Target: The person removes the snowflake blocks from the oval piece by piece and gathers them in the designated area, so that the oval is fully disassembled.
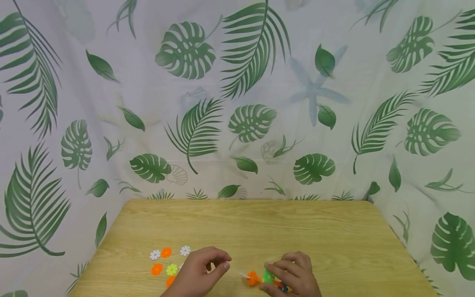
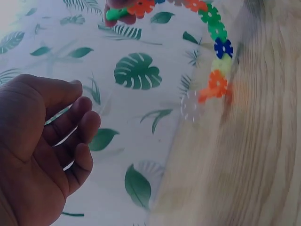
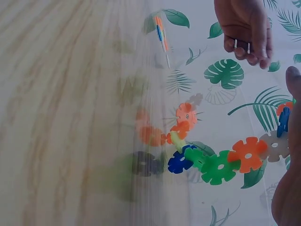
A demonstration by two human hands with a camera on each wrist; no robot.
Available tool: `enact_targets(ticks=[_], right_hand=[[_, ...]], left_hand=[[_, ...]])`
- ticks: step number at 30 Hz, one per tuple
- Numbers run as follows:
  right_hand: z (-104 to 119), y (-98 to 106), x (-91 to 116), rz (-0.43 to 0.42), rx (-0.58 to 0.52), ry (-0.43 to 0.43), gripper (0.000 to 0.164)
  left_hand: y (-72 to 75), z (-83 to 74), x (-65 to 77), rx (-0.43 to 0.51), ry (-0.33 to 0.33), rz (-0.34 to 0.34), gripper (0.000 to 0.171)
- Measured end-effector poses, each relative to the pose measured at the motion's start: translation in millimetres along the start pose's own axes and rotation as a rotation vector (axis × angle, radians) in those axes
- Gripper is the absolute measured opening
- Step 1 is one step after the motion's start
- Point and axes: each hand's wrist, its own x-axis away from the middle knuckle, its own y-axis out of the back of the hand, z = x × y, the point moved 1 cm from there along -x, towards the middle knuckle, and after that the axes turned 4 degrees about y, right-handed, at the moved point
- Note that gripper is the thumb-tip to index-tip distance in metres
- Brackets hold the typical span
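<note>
My right hand (image 1: 293, 274) grips one end of a chain of notched plastic flower discs, near a green disc (image 1: 268, 276). In the left wrist view the chain curves down past green, dark blue (image 2: 224, 48), pale yellow and orange discs to a clear or white disc (image 2: 190, 107) at its free end. That end is close to the wooden table (image 2: 263, 141); whether it touches cannot be told. To the left of the chain my left hand (image 1: 202, 270) is held with loosely bent fingers around nothing, apart from the discs. Part of the chain is hidden behind the right hand.
Several loose discs lie on the table left of my left hand, among them a white one (image 1: 155, 254), an orange one (image 1: 156, 269) and a yellow-green one (image 1: 172, 269). A leaf-patterned cloth (image 1: 237, 82) rises behind the table's far edge and at both sides.
</note>
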Motion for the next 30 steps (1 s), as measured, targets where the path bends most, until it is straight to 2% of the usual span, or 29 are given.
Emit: enact_targets(ticks=[5,7,17,22,30], right_hand=[[2.2,-0.5,-1.4,0.012,-0.007,-0.011,0.042],[3.1,-0.7,-1.7,0.024,-0.002,-0.019,0.043],[5.0,-4.6,-1.1,0.059,-0.038,0.018,0.044],[8.0,-5.0,0.3,0.071,-0.057,-0.001,0.042],[7.8,-3.9,2.4,0.124,-0.061,-0.027,0.035]], left_hand=[[-13.8,-10.0,-8.9,0.056,-0.1,0.031,0.014],[-18.8,-13.3,-11.5,0.082,-0.108,0.058,0.013],[-40.1,-23.3,-15.0,0.226,0.033,0.182,0.011],[-46.9,-25.9,-14.6,0.255,0.039,0.196,0.011],[-52.3,-27.6,-15.3,0.284,0.036,0.17,0.009]])
